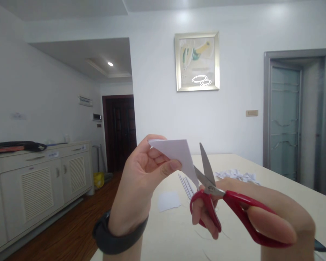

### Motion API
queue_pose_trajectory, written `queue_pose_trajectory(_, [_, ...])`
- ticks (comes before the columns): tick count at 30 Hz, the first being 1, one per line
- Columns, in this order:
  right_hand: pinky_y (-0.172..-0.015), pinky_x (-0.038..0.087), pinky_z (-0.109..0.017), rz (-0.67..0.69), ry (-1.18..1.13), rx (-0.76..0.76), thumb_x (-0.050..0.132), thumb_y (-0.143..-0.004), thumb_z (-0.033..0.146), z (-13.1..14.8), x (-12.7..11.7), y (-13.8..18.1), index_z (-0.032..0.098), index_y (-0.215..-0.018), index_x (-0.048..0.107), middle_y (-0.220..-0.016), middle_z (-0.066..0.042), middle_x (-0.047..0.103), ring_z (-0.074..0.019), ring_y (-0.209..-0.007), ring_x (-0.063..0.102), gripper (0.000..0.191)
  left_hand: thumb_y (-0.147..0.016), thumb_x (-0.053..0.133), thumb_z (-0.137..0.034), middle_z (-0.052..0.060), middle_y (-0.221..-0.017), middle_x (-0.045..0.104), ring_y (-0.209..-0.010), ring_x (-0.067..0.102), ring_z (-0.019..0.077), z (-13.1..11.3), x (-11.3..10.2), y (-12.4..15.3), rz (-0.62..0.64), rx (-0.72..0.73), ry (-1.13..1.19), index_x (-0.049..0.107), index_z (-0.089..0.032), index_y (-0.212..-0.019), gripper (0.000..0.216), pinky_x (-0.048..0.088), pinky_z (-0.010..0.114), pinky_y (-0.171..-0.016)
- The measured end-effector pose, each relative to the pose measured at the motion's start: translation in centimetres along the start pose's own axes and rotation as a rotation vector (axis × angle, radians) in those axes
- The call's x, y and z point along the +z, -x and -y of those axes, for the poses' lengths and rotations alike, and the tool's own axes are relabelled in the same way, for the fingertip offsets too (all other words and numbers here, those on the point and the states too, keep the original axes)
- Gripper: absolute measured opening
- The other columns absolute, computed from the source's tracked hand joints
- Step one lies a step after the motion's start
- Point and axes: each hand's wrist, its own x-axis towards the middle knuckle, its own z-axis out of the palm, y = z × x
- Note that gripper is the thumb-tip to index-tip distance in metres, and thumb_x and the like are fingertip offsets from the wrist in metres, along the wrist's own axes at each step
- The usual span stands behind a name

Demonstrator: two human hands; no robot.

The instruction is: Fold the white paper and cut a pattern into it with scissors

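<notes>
A folded white piece of paper (176,152) with a pointed lower corner is pinched between the thumb and fingers of my left hand (143,174). My right hand (250,206) holds red-handled scissors (210,188), with thumb and fingers through the loops. The scissor blades are spread apart and point up, close to the paper's right edge near its lower tip. I cannot tell whether they touch it. Below on the table lie a flat white paper piece (168,201) and several thin folded paper strips (187,185).
A heap of white paper scraps (237,175) lies farther back on the pale table (285,188). Thin paper slivers are scattered near the scissors. A dark flat object (321,245) sits at the right edge. A low cabinet (38,188) stands at the left wall.
</notes>
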Motion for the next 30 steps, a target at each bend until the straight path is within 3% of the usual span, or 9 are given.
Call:
queue_pose_trajectory(4, [-0.076,0.046,-0.038,-0.092,-0.044,-0.018,0.051,-0.074,0.074,0.1,0.2,-0.3,0.012,-0.091,0.062,-0.068,-0.006,0.055,-0.0230,-0.071,0.054,0.066,-0.075,0.072,-0.010,-0.004,-0.077,0.068,-0.071,0.064,0.0063,-0.1,0.1,-0.1,0.047,-0.033,-0.008,0.056,-0.021,-0.092,0.026,0.053,0.013,-0.065])
queue_pose_trajectory(9, [-0.072,0.045,-0.036,0.003,-0.094,0.013,0.048,-0.068,0.082,0.2,-0.1,-0.5,0.014,-0.087,0.061,-0.074,-0.005,0.055,-0.0217,-0.073,0.053,0.071,-0.075,0.073,-0.013,-0.004,-0.079,0.069,-0.072,0.064,0.0067,-0.1,0.4,-0.1,0.105,-0.067,-0.042,0.057,-0.021,-0.092,0.025,0.051,0.012,-0.065])
queue_pose_trajectory(14, [-0.070,0.045,-0.034,-0.015,-0.072,-0.067,0.043,-0.072,0.081,0.6,0.0,-0.4,0.012,-0.087,0.062,-0.074,-0.006,0.055,-0.0206,-0.073,0.053,0.073,-0.074,0.074,-0.013,-0.004,-0.079,0.069,-0.072,0.064,0.0065,-0.2,0.6,0.2,0.079,-0.059,-0.015,0.058,-0.021,-0.090,0.024,0.051,0.012,-0.065])
queue_pose_trajectory(19, [-0.076,0.046,-0.035,0.008,-0.044,0.011,0.047,-0.070,0.081,0.8,0.0,-0.4,0.013,-0.091,0.061,-0.076,-0.006,0.056,-0.0221,-0.076,0.054,0.072,-0.073,0.074,-0.011,-0.004,-0.075,0.069,-0.069,0.064,0.0068,-0.3,0.6,0.3,0.038,-0.028,0.020,0.060,-0.021,-0.087,0.022,0.052,0.012,-0.064])
queue_pose_trajectory(24, [-0.075,0.047,-0.036,-0.006,-0.019,-0.017,0.047,-0.074,0.077,0.8,0.1,-0.1,0.012,-0.092,0.062,-0.075,-0.007,0.056,-0.0214,-0.072,0.054,0.069,-0.071,0.075,-0.010,-0.004,-0.074,0.068,-0.068,0.064,0.0077,-0.2,0.6,0.3,0.010,-0.022,0.031,0.060,-0.021,-0.086,0.024,0.052,0.012,-0.062])
queue_pose_trajectory(30, [-0.075,0.048,-0.038,0.003,0.040,0.089,0.043,-0.070,0.082,1.1,0.2,-0.2,0.011,-0.093,0.062,-0.073,-0.007,0.056,-0.0241,-0.074,0.055,0.077,-0.070,0.076,-0.011,-0.004,-0.072,0.067,-0.065,0.063,0.0075,-0.2,0.5,0.2,0.023,-0.060,0.033,0.059,-0.021,-0.087,0.026,0.051,0.012,-0.060])
